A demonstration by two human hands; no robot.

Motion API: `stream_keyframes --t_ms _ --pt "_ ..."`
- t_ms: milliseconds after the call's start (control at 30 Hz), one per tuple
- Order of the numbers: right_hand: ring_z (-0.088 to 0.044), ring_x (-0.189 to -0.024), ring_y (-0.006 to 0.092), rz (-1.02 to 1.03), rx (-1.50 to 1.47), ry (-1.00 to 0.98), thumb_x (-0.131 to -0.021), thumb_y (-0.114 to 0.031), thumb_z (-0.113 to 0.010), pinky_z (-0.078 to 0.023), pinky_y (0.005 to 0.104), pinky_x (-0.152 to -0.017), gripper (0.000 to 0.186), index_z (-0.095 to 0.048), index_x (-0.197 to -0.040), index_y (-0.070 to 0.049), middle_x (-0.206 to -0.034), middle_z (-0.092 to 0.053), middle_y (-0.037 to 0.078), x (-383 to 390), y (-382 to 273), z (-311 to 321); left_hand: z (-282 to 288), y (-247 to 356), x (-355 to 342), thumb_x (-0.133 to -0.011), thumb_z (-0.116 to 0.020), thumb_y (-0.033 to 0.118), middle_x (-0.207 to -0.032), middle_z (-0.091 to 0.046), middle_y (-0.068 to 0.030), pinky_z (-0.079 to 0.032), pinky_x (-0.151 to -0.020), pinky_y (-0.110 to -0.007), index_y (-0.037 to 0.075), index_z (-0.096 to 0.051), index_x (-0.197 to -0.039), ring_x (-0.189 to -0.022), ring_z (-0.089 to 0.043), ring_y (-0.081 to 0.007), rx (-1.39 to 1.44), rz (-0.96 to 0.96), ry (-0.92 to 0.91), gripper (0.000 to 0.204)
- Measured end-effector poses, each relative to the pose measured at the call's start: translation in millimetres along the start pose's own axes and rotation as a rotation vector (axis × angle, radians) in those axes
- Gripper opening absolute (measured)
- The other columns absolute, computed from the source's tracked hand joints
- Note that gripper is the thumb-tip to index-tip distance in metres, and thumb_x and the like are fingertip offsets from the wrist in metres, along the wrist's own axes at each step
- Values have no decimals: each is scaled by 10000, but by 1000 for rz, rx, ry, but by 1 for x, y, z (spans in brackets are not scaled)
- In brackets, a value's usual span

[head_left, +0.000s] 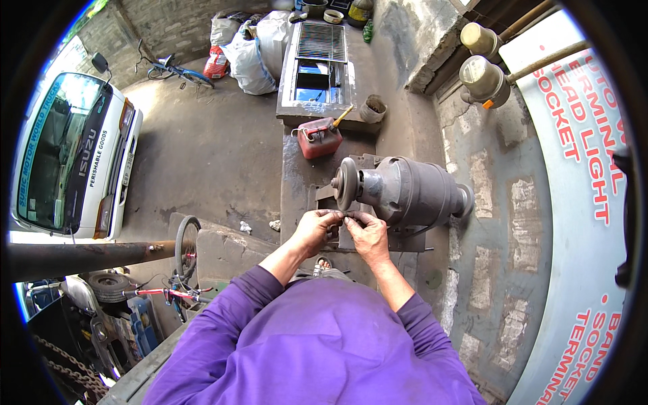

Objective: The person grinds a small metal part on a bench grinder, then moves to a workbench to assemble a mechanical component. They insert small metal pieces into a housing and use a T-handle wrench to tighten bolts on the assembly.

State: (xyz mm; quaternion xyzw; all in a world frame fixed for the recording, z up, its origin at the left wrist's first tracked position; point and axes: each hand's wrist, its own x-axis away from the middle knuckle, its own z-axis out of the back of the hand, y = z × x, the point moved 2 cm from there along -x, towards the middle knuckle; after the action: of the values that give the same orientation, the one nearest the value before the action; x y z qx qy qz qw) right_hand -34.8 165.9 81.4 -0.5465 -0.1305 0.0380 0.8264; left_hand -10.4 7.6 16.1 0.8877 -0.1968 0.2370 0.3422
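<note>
My left hand (314, 229) and my right hand (366, 236) meet with pinched fingers just below a grinding wheel (347, 182), apparently on a small dark piece too small to make out. The wheel sits on the left end of a grey bench grinder motor (415, 192), bolted on a metal base. Whether the piece touches the wheel I cannot tell. A red plastic fuel can (320, 142) with a yellow spout stands just beyond the grinder, near a small dirty bucket (373, 109).
A white truck (120, 169) is at the left, above a horizontal pipe (88, 260) and bicycle parts (155, 291). Behind are a bicycle (182, 75), white sacks (246, 61) and a grilled metal box (317, 101). A concrete wall and large signboard (560, 223) line the right.
</note>
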Motion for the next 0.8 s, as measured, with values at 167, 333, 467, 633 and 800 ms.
stream_keyframes --t_ms 167,333,467,633,800 --pt "-683 -786 117 5 -65 64 -935 -131 -746 -546 297 -733 209 -777 -1038 48 -890 -786 95 -7 14 -7 2 -12 -9 -1010 -709 181 -826 -614 16 -499 -640 -262 69 -661 -1001 -682 -550 -93 302 230 23 122" --pt "-677 -793 113 22 -68 63 -936 -129 -748 -541 294 -729 208 -774 -1030 55 -887 -785 89 -11 21 -11 3 -14 -13 -1015 -701 185 -831 -614 18 -502 -645 -280 82 -655 -999 -694 -554 -92 330 253 28 113" --pt "-659 -785 98 40 -89 66 -947 -124 -760 -531 282 -722 192 -778 -1038 44 -884 -776 58 -4 14 -8 0 -9 -5 -996 -733 185 -833 -613 17 -510 -677 -294 72 -676 -1000 -709 -555 -104 278 195 17 127" --pt "-632 -765 83 13 -158 62 -958 -127 -774 -518 268 -713 146 -770 -983 17 -866 -745 21 8 3 -3 -7 4 17 -979 -759 165 -866 -652 2 -518 -688 -278 43 -709 -1034 -737 -593 -117 18 4 -67 143" --pt "-454 -572 92 -353 -1060 -149 -1004 -148 -656 -337 280 -504 94 -659 -932 -87 -707 -529 -22 14 8 4 -9 8 31 -1014 -701 185 -995 -722 -56 -564 -813 -308 25 -714 -1112 -894 -692 -153 160 112 -75 189"
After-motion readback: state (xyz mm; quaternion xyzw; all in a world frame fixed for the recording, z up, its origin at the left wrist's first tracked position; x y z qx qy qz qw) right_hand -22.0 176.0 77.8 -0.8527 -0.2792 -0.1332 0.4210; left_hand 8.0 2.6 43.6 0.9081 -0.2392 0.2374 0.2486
